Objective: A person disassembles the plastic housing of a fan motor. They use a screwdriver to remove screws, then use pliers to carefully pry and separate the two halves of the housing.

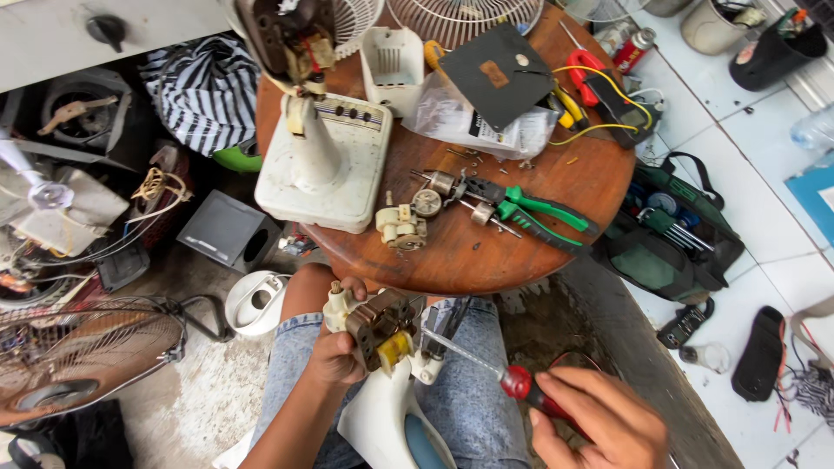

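Gripping a boxy brown fan motor (382,326) over the lap, the left hand (334,352) closes around its side; at four o'clock the right hand (599,421) clenches one red-handled screwdriver (495,369), its steel tip touching the motor. Beyond, at twelve o'clock, the round wooden table (486,252) carries one pair of green-handled pliers (530,213), one cream plastic gear part (400,226) and one white fan base (326,165).

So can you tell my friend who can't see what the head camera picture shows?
A person's left hand holds a fan motor over their lap while the right hand pokes it with a red-handled screwdriver. Green pliers lie on the round wooden table.
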